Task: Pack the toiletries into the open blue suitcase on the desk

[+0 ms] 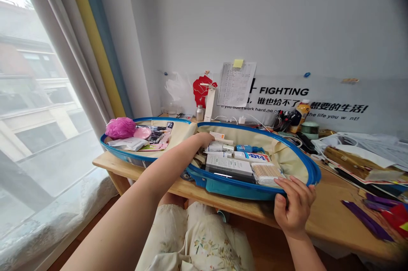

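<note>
A blue-rimmed suitcase (223, 188) lies unfolded on the wooden desk, its two cream-lined halves side by side. My left hand (205, 139) reaches into the right half, beside a small white box with an orange patch (217, 135); its fingers are mostly hidden. Over the front right rim my right hand (296, 205) is hooked, fingers inside and thumb outside, near a pack of cotton swabs (267, 171). Around them lie a toothpaste box (253, 156), a blue bottle (248, 148), white tubes (216, 148) and a grey-white box (228, 163).
The left half holds a pink bath puff (120, 128), a white packet (127, 143) and dark slim items. Behind stand a white lamp (209, 103) and an orange bottle (299, 116). Papers and purple strips (366, 220) cover the desk's right side (331, 207). A window is left.
</note>
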Available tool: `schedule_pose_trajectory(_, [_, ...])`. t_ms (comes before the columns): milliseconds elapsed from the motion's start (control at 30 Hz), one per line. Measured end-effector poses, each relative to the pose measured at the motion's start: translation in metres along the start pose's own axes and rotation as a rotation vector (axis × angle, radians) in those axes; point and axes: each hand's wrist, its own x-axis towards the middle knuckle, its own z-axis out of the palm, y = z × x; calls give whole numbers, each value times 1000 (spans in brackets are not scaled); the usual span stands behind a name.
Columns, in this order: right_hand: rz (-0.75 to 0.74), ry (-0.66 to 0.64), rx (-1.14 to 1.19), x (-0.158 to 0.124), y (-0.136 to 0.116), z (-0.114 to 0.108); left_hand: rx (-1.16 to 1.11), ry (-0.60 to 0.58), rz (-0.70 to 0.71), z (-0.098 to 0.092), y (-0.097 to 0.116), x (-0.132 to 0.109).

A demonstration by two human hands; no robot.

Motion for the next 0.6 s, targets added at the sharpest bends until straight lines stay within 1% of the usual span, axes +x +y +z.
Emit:
schedule_pose_trajectory(100, [-2, 4, -6, -1, 1, 1, 15, -115, -6, -4, 2, -2])
schedule_pose_trajectory(200, [-7, 5, 0, 0, 1, 1, 19, -160, -13, -7, 4, -4])
schedule_pose_trajectory(467, [-15, 11, -5, 0, 1, 1, 17, -203, -52, -11, 5, -6])
schedule_pose_trajectory(533, [-14, 12, -5, 0, 1, 1, 22, -189, -70, -12, 5, -7])
schedule_pose_trajectory(600, [-12, 13, -3, 0, 1, 1, 24, -141, -87, -15, 7, -9])
